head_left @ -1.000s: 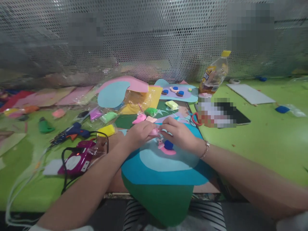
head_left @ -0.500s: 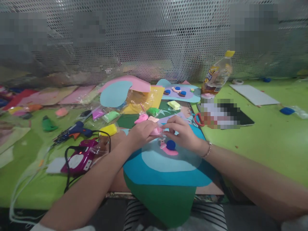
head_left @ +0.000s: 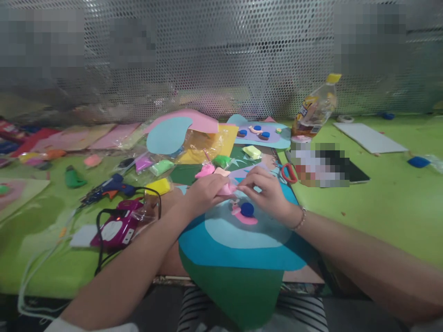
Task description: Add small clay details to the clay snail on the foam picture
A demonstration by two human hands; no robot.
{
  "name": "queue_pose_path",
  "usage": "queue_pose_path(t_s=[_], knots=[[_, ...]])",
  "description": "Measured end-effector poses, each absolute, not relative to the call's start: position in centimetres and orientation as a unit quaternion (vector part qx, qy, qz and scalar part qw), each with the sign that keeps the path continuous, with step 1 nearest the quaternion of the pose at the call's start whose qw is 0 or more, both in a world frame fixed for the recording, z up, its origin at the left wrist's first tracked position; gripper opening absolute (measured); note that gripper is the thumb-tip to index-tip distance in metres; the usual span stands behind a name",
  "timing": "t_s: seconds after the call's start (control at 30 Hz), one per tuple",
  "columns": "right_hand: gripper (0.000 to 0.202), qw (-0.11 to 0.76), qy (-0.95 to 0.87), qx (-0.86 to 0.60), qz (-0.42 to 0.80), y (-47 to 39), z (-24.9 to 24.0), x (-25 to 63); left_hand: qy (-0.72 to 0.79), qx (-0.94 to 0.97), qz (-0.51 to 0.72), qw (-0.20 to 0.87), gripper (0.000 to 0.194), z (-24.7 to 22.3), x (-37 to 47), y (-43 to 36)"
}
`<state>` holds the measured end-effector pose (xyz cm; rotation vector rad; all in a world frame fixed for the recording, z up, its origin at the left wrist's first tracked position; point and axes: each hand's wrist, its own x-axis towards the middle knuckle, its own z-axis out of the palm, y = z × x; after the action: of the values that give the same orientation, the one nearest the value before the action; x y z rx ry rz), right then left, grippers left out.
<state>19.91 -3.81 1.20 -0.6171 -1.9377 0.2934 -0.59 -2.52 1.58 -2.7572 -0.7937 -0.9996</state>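
Note:
My left hand (head_left: 204, 192) is closed around a small pink lump of modelling clay (head_left: 226, 189), which seems to be in a clear wrapper. At its right end, the thumb and fingertips of my right hand (head_left: 266, 190) are pinched together on the clay; exactly what they grip is too small to tell. Just below both hands lies a clay snail with a pink body (head_left: 248, 221) and a round blue shell (head_left: 247, 210). It rests on a light blue paper shape (head_left: 224, 233), layered over darker blue paper (head_left: 214, 258) and green paper (head_left: 238, 290).
Left are a glue gun (head_left: 110, 186), a magenta device (head_left: 122, 226) with cables, and yellow clay (head_left: 158, 186). More pink clay (head_left: 205, 170) lies beyond my hands. Red-handled scissors (head_left: 289, 174), a tilted bottle (head_left: 314, 110) and a tablet (head_left: 358, 173) sit right. Behind stands perforated metal (head_left: 221, 60).
My right fingertips have drawn together into a tighter pinch at the end of the pink clay. My left hand keeps its hold. The whole view has shifted slightly.

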Motion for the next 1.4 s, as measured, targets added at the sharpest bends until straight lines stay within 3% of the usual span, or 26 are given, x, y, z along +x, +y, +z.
queue_pose_path(t_s=[0.27,0.5,0.73,1.1,1.4], knots=[[0.018,0.470,-0.855,-0.212,0.048,-3.8,1.0,20.0,-0.243,-0.914,-0.320,0.056,0.036,1.6,-0.3,-2.8],[0.032,0.430,-0.868,-0.230,0.092,-3.8,0.7,19.8,-0.260,-0.920,-0.294,0.012,0.042,1.3,-0.5,-2.6],[0.024,0.501,-0.773,-0.300,0.246,-3.4,1.0,19.9,-0.319,-0.899,-0.296,-0.043,0.039,1.4,-0.7,-2.5],[0.030,0.525,-0.583,-0.365,0.502,-1.5,-0.3,20.4,-0.333,-0.913,-0.234,0.002,0.039,1.9,-0.8,-2.4],[0.023,0.467,-0.595,-0.372,0.538,-1.2,-0.8,20.4,-0.361,-0.909,-0.181,0.105,0.031,1.6,-1.7,-1.4]])
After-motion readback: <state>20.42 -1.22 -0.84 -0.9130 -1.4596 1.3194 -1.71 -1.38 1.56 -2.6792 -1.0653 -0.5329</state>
